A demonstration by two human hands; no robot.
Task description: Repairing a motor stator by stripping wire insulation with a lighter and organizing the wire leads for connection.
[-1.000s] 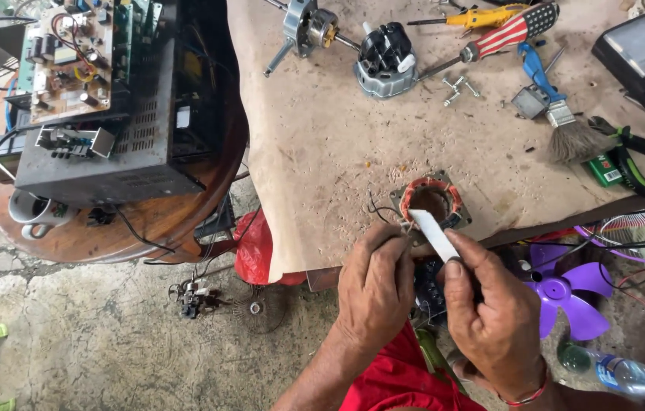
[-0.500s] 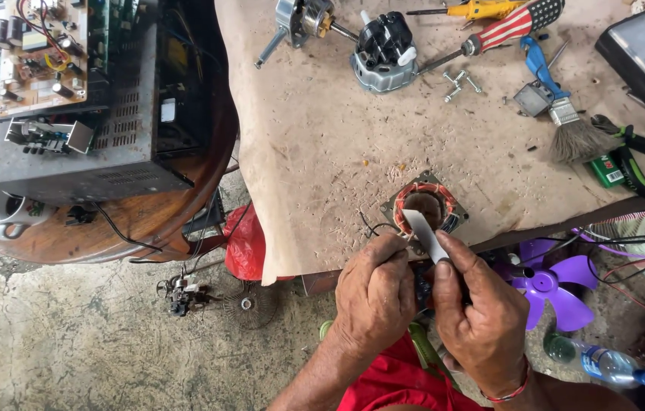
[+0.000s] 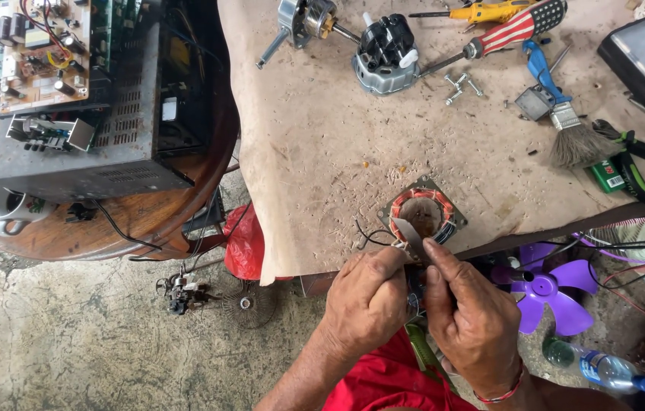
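A small motor stator [image 3: 421, 215] with copper windings and a square metal frame lies at the near edge of the paper-covered workbench [image 3: 322, 152]. Thin black wires [image 3: 368, 232] curl from its left side. My left hand [image 3: 368, 304] pinches the wire ends just below the stator. My right hand [image 3: 475, 320] grips a small flat grey blade [image 3: 411, 232] between thumb and fingers, and the blade tip rests against those wire ends. The two hands touch each other over my red-clothed lap.
On the bench lie a grey motor housing [image 3: 386, 52], a rotor [image 3: 303, 19], two screwdrivers [image 3: 516, 29], a blue-handled brush [image 3: 558, 114] and green pliers [image 3: 642, 164]. An open amplifier chassis [image 3: 102, 99] sits on a round table at left. A purple fan blade [image 3: 543, 285] and a bottle [image 3: 600, 369] lie below.
The view has shifted slightly. My hands have stayed together at the stator's near edge, and the blade has tilted lower onto the wire ends.
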